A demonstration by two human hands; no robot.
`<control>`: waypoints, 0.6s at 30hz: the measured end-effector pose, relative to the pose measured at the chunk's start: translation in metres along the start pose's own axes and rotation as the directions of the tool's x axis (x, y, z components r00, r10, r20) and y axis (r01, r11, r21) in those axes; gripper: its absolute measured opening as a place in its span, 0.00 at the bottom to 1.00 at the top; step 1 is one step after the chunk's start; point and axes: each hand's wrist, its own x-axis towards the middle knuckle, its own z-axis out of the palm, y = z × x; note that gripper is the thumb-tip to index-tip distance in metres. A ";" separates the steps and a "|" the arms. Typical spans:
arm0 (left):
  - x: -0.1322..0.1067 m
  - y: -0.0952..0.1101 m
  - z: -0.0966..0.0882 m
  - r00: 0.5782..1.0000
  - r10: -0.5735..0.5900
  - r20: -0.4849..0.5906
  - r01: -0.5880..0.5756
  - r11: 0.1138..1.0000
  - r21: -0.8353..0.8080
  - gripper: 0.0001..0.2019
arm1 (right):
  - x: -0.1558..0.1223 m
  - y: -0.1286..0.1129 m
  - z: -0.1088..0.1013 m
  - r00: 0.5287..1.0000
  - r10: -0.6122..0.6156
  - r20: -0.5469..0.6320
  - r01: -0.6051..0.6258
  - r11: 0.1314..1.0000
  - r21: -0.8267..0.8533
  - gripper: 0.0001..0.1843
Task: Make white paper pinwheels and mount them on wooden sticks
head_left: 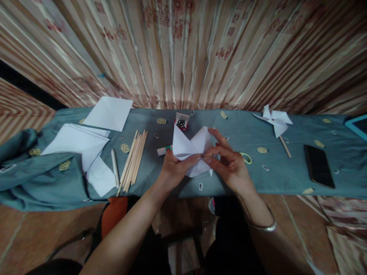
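Between my two hands is a white paper pinwheel, its blades partly folded, held above the cloth. My left hand grips its left side, with the thumb pressed near the centre. Thumb and index finger of my right hand pinch at the pinwheel's centre; whether a small pin sits between them I cannot make out. Just beyond the paper stands a small open box with little dark and shiny pieces in it. Scissors with a yellow-green handle lie beside my right hand, mostly hidden.
Wooden sticks and a white pen lie to the left, near stacked white paper and a separate sheet. A finished pinwheel on a stick and a black phone lie right. A curtain hangs behind the table.
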 end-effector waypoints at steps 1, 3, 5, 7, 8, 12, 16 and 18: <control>0.000 -0.001 0.000 1.000 0.011 -0.001 -0.011 1.000 0.013 0.14 | 0.000 0.001 0.000 1.000 0.000 0.004 0.000 1.000 -0.002 0.01; 0.001 -0.003 -0.001 1.000 0.028 -0.003 -0.028 0.999 0.035 0.13 | 0.001 0.003 -0.001 1.000 -0.006 0.007 0.006 1.000 -0.005 0.02; 0.001 -0.004 -0.001 0.999 0.038 -0.009 -0.038 0.998 0.053 0.13 | 0.001 0.003 -0.001 1.000 -0.012 0.006 0.012 1.000 -0.007 0.02; 0.001 -0.005 -0.001 0.999 0.040 -0.024 -0.038 0.997 0.068 0.13 | 0.001 0.003 -0.001 1.000 -0.010 0.004 0.010 1.000 0.001 0.03; 0.001 -0.005 -0.001 0.999 0.035 -0.031 -0.032 0.997 0.076 0.13 | 0.001 0.003 -0.001 1.000 -0.007 0.006 0.007 1.000 0.009 0.03; 0.000 -0.003 -0.001 0.999 0.021 -0.046 -0.016 0.995 0.099 0.12 | 0.001 0.003 0.001 1.000 0.020 0.008 -0.021 0.997 0.070 0.02; 0.000 -0.002 -0.001 0.999 0.028 -0.027 -0.026 0.995 0.094 0.11 | 0.002 0.004 0.002 0.997 0.073 0.009 -0.073 0.987 0.140 0.03; 0.000 -0.002 -0.001 1.000 0.010 -0.018 -0.008 0.996 0.092 0.11 | 0.002 0.004 0.002 0.994 0.110 0.021 -0.112 0.979 0.170 0.04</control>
